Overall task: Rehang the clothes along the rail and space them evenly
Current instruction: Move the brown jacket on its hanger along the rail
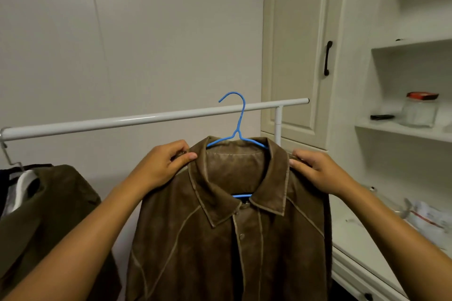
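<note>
Observation: the person is holding the brown jacket on its blue hanger in front of the white rail, at 6 o'clock from the centre of the view.

Left hand: its fingers are curling over the jacket's shoulder at 9 o'clock from the collar, pinching cloth and probably the hanger arm beneath.

Right hand: it is gripping the opposite shoulder at 3 o'clock from the collar in the same way, fingers bent over the seam.

Assessment: taking both shoulders is keeping the heavy garment level and square on a thin hanger, so that it is not sliding off while the hook is being steered.

Hook: it is standing above the rail line, with its stem crossing in front of the tube. It does not appear to be bearing on the rail, so the jacket's weight is judged to be in the hands.

Other garments: an olive jacket on a white hanger is hanging at the rail's far end, at 8 o'clock. A long stretch of bare rail is lying between the two garments, which suits even spacing.

Surroundings: a cabinet door is standing behind the rail's end at 1 o'clock. A jar is sitting on a shelf at 3 o'clock.

Risk: the open hook could be missing the tube if it is lowered out of line.
</note>
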The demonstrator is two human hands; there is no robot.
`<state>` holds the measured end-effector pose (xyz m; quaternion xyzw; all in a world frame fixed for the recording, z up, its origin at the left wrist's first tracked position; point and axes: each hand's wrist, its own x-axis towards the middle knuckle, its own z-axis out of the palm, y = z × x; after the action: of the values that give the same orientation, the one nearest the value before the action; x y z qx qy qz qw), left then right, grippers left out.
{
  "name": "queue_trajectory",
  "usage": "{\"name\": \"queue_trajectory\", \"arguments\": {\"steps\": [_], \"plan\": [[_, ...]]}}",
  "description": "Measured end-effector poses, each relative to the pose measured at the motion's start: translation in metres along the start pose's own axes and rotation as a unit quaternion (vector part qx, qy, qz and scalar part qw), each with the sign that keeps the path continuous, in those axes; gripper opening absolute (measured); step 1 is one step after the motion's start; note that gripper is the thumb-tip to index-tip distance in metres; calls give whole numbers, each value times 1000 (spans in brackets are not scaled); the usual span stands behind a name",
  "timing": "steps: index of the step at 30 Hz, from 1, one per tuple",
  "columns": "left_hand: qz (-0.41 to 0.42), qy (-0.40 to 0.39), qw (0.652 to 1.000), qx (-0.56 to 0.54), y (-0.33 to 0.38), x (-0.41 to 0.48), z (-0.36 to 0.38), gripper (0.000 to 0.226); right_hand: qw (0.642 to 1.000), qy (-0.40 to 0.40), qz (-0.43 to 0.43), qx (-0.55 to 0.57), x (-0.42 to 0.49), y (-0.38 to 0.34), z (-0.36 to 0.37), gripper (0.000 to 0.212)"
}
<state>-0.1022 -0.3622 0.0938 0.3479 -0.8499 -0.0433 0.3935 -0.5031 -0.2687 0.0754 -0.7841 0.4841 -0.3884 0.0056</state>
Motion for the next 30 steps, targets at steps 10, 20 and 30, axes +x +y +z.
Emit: {"name": "queue_trajectory", "arguments": {"steps": [10,20,30], "plan": [[59,99,991,74,5,32,50,47,995,0,49,-87,-2,48,-30,57],[78,38,996,16,-5,99,115,24,967,-119,224,-29,8,94,-66,72],[73,-70,995,-25,-51,202,181,14,947,106,298,-51,16,123,-48,75]]}}
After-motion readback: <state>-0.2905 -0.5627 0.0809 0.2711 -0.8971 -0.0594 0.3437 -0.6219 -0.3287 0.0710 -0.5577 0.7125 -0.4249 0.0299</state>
